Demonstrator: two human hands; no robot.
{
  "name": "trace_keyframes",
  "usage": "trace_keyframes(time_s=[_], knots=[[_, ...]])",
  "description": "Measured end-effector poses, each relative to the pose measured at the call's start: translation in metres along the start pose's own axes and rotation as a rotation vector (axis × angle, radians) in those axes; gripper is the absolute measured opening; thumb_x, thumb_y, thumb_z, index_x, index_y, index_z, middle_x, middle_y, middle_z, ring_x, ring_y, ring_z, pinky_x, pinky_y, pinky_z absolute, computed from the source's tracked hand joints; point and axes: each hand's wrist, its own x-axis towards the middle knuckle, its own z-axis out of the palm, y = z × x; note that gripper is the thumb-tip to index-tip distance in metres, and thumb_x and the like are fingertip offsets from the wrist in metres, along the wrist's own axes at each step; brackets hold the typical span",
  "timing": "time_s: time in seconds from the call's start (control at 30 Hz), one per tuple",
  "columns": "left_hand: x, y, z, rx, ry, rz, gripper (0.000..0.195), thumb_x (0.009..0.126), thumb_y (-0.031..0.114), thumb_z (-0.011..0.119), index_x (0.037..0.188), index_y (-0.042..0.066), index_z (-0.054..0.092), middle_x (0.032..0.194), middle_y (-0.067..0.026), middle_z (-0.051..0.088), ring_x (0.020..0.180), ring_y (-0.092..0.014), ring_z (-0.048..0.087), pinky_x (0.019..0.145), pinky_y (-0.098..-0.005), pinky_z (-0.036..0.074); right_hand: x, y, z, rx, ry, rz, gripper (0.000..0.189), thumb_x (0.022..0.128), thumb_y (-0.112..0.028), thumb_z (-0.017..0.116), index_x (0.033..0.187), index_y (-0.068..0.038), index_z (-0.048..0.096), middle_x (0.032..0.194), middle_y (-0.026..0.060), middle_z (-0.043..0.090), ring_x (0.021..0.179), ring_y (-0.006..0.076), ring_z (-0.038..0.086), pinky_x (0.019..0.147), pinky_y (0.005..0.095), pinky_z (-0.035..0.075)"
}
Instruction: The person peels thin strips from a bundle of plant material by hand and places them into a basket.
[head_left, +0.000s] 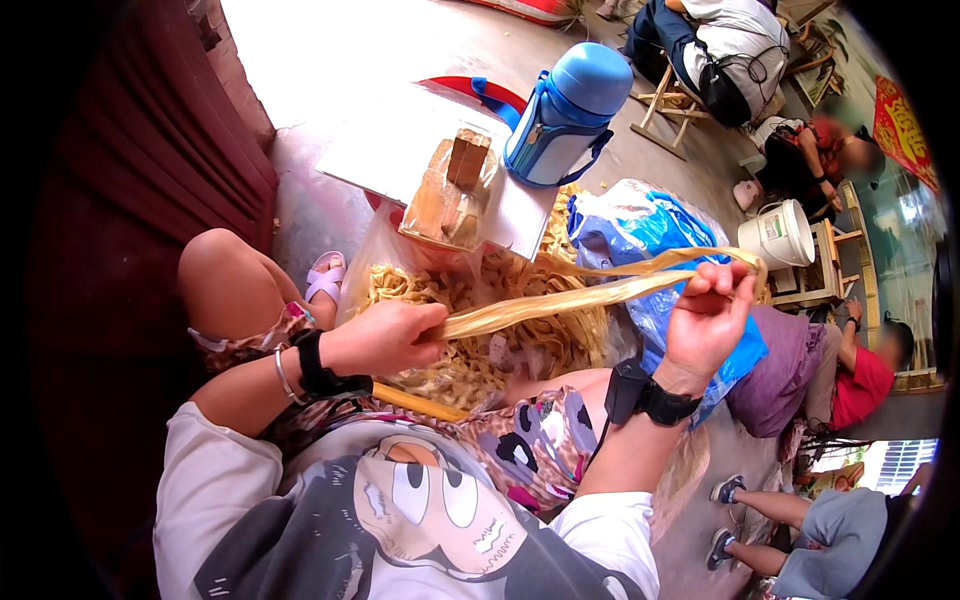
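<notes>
A tan, flat fibrous strip is stretched between my hands above my lap. My left hand is closed round one end of it. The strip runs right to my right hand, where it loops over the raised fingers and doubles back to the left. My right thumb and fingers pinch it near the bend. Below the strip lies a heap of similar tan strips on clear plastic. What the strip is made of I cannot tell for certain.
A blue bottle and a plastic-wrapped block stand on a white board ahead. Blue-and-white plastic bags lie at the right, with a white bucket beyond. Several people sit or stand farther right. A dark red curtain hangs at the left.
</notes>
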Motion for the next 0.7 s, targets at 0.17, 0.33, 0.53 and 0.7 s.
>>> trace_keyframes(time_s=[0.17, 0.33, 0.53, 0.7], knots=[[-0.006, -0.026, -0.018, 0.232, -0.014, -0.131, 0.014, 0.077, 0.017, 0.059, 0.082, 0.005, 0.054, 0.064, -0.0164, 0.058, 0.063, -0.035, 0.060, 0.058, -0.0441, 0.046, 0.014, -0.043, -0.036, -0.372, 0.142, -0.594, 0.026, 0.096, -0.028, 0.050, 0.096, -0.003, 0.056, 0.086, 0.0061, 0.058, 0.086, 0.0180, 0.057, 0.081, 0.0296, 0.051], [-0.010, -0.052, -0.025, 0.450, 0.159, -0.251, 0.013, 0.080, 0.015, 0.057, 0.085, 0.004, 0.053, 0.069, -0.0158, 0.059, 0.067, -0.036, 0.059, 0.060, -0.0441, 0.047, 0.012, -0.045, -0.048, -0.836, 0.330, -0.705, 0.022, 0.094, -0.022, 0.053, 0.104, -0.003, 0.054, 0.095, 0.0072, 0.058, 0.089, 0.0175, 0.057, 0.079, 0.0284, 0.050], [0.022, 0.008, -0.013, 0.283, 0.223, 0.039, 0.021, 0.077, 0.012, 0.062, 0.096, 0.006, 0.055, 0.080, -0.0135, 0.062, 0.071, -0.033, 0.062, 0.062, -0.0399, 0.050, -0.011, 0.022, -0.020, -1.298, 0.117, -0.002, 0.038, 0.090, -0.017, 0.059, 0.124, -0.005, 0.049, 0.110, 0.0071, 0.058, 0.089, 0.0125, 0.057, 0.067, 0.0227, 0.049], [0.041, 0.032, 0.007, 0.255, 0.234, 0.126, 0.023, 0.075, 0.014, 0.066, 0.095, 0.006, 0.056, 0.081, -0.0115, 0.062, 0.075, -0.031, 0.062, 0.063, -0.0384, 0.050, -0.058, 0.089, 0.008, -0.858, -0.671, 0.629, 0.044, 0.082, -0.006, 0.062, 0.124, -0.003, 0.051, 0.112, 0.0027, 0.058, 0.084, 0.0048, 0.055, 0.069, 0.0221, 0.048]])
